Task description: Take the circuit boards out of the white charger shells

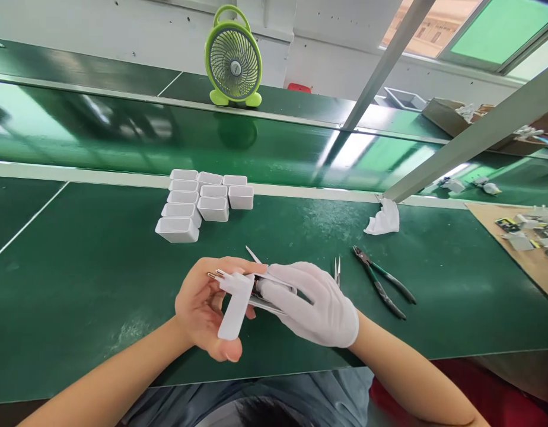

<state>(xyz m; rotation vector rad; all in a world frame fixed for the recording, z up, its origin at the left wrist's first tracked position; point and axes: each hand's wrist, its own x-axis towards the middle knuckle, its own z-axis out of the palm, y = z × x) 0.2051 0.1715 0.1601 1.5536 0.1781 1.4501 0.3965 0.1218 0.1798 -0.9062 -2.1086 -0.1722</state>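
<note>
The bare left hand (205, 308) is curled around a white plug (235, 303), a smooth, matte plastic block with rounded edges. Two thin metal pins stick out of its upper end, pointing left. The hand holds it just above the near edge of the worktop (78, 284), which is covered in dull green matting with faint scuffs.

The right hand (316, 305), in a white knit glove, is closed on slim steel tweezers (255, 257). Their blades lie against the plug's open side and one sharp tip juts up behind it.

Behind the hands stands a cluster of white, thin-walled rectangular shells (203, 201). To the right lie a second tweezers (337, 270), dark-handled pliers (383, 284) and a crumpled white cloth (383, 218). A round lime-green fan (233, 59) stands on the far shelf.
</note>
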